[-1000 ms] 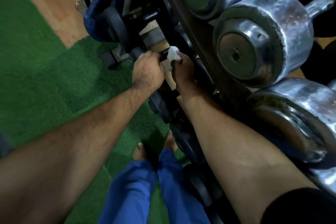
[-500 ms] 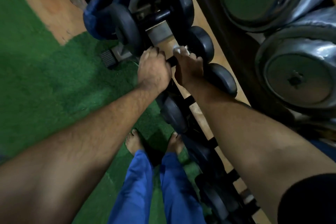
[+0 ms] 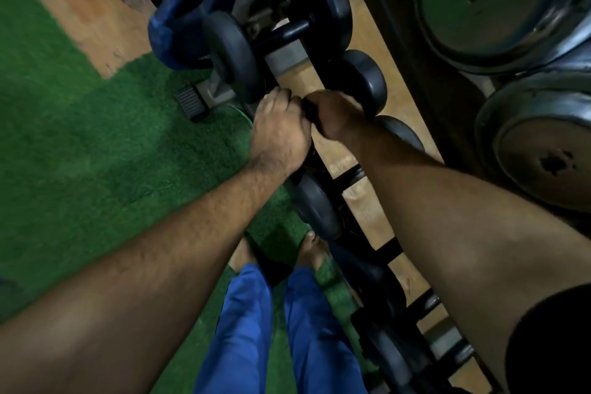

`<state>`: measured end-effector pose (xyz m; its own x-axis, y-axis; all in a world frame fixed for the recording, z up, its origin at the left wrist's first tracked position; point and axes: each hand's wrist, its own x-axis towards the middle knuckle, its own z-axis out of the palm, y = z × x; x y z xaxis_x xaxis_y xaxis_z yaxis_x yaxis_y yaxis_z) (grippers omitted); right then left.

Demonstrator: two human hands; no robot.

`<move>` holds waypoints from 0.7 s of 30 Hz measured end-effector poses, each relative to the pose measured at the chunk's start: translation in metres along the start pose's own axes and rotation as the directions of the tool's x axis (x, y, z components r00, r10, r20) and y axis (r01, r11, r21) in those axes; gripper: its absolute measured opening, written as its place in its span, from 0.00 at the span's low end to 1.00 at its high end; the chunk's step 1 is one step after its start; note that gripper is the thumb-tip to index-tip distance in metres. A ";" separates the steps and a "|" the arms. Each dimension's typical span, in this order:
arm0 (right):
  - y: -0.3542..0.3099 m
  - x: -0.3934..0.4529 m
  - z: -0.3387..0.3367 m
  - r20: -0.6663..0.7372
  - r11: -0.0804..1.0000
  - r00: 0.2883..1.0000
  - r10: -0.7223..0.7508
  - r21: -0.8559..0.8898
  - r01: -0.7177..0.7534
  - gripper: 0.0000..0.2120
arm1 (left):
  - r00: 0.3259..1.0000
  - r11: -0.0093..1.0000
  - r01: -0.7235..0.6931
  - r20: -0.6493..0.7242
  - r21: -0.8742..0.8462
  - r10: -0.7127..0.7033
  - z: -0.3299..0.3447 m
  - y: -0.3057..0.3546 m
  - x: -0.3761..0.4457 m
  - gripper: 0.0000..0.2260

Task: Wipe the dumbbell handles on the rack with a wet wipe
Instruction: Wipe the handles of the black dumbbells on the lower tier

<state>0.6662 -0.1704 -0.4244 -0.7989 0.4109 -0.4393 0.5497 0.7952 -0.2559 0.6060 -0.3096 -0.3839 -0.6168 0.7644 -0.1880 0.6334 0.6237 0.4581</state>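
- My left hand (image 3: 281, 134) was closed in a fist around the near end of the dumbbell handle (image 3: 307, 105), just under the big black dumbbell (image 3: 275, 35) at the end of the rack (image 3: 355, 171).
- My right hand (image 3: 335, 115) was also closed on the same handle, touching the left one; only a small dark piece of the bar showed between them.
- The wet wipe was not visible at this moment. I judged it was inside the right fist, but I could not tell for sure.
- The handle looked like a stiff bar with a matte black surface. I expected it to turn slippery once wet, so a full wrap of the fingers seemed better than a pinch.
- The dumbbell looked heavy, with rubber-like discs. I thought it should stay in its cradle, held steady by the left hand, and not be lifted.
- The wipe, I supposed, was thin and soft and could bunch or tear when dragged along the bar.
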 end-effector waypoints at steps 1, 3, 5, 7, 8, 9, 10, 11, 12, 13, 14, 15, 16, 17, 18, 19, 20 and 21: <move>0.001 0.004 -0.002 -0.026 0.998 0.998 0.056 0.017 -0.056 0.11 | 1.000 1.000 -0.002 -0.006 -0.003 0.002 0.001 -0.002 0.000 0.19; 0.002 0.009 -0.005 -0.015 0.991 0.991 0.136 0.014 -0.136 0.14 | 1.000 1.000 -0.005 -0.016 -0.008 0.005 0.003 -0.004 0.000 0.20; 0.002 0.008 -0.008 0.026 0.982 0.986 0.166 0.083 -0.167 0.16 | 1.000 1.000 -0.004 0.000 -0.011 0.004 0.001 -0.002 -0.001 0.20; 0.002 0.004 -0.009 0.043 0.971 0.984 0.174 0.157 -0.179 0.15 | 1.000 1.000 -0.004 0.010 -0.013 0.004 -0.001 -0.001 0.000 0.19; 0.004 0.002 -0.008 0.056 0.970 0.989 0.137 0.193 -0.145 0.13 | 1.000 1.000 -0.001 0.011 -0.017 0.002 -0.002 -0.001 0.000 0.19; 0.003 -0.001 -0.009 0.076 0.969 0.994 0.074 0.229 -0.090 0.12 | 1.000 1.000 -0.001 0.009 -0.023 0.001 -0.003 -0.001 0.000 0.18; 0.002 -0.003 -0.009 0.098 0.966 0.995 0.011 0.255 -0.036 0.11 | 1.000 1.000 -0.004 0.004 -0.030 0.004 -0.003 -0.001 0.000 0.18; -0.001 -0.006 -0.010 0.103 0.969 0.994 -0.037 0.248 0.010 0.10 | 1.000 0.999 -0.007 0.000 -0.036 0.007 -0.003 -0.001 0.000 0.17; -0.002 -0.008 -0.007 0.092 0.969 0.992 -0.087 0.240 0.063 0.11 | 1.000 0.999 -0.009 -0.003 -0.042 0.009 -0.002 -0.001 -0.001 0.16; -0.003 -0.011 -0.002 0.098 0.969 0.987 -0.130 0.224 0.105 0.12 | 1.000 0.999 -0.009 -0.006 -0.050 0.009 -0.001 -0.002 -0.001 0.16; -0.004 -0.014 0.004 0.099 0.965 0.982 -0.160 0.224 0.135 0.14 | 1.000 0.998 -0.008 -0.008 -0.059 0.007 0.000 -0.003 -0.001 0.15; -0.004 -0.016 0.006 0.100 0.965 0.985 -0.144 0.235 0.117 0.14 | 1.000 0.998 -0.009 -0.012 -0.067 0.009 0.001 -0.003 -0.002 0.15; -0.005 -0.016 0.005 0.087 0.961 0.991 -0.104 0.265 0.077 0.14 | 1.000 0.997 -0.013 -0.020 -0.073 0.011 0.003 -0.004 -0.002 0.15; -0.007 -0.014 0.002 0.072 0.954 0.997 -0.040 0.298 0.017 0.15 | 1.000 0.997 -0.008 -0.029 -0.075 0.006 0.004 -0.005 -0.004 0.16; -0.006 -0.009 -0.001 0.072 0.948 0.997 0.026 0.313 -0.048 0.16 | 0.999 0.997 0.015 -0.036 -0.079 -0.018 0.006 -0.006 -0.006 0.18; -0.007 -0.005 -0.007 0.110 0.948 0.991 0.074 0.301 -0.104 0.17 | 0.997 0.994 0.056 -0.042 -0.091 -0.060 0.007 -0.006 -0.010 0.21; -0.010 0.000 -0.012 0.180 0.944 0.978 0.109 0.291 -0.158 0.18 | 0.993 0.989 0.102 -0.041 -0.106 -0.107 0.007 -0.007 -0.013 0.24; -0.016 0.004 -0.017 0.260 0.934 0.958 0.123 0.295 -0.200 0.17 | 0.989 0.984 0.136 -0.039 -0.117 -0.141 0.007 -0.008 -0.016 0.26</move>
<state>0.6501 -0.1745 -0.4070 -0.6344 0.3754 -0.6758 0.7452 0.5296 -0.4053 0.6137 -0.3256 -0.3908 -0.7179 0.6616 -0.2166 0.4846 0.6984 0.5267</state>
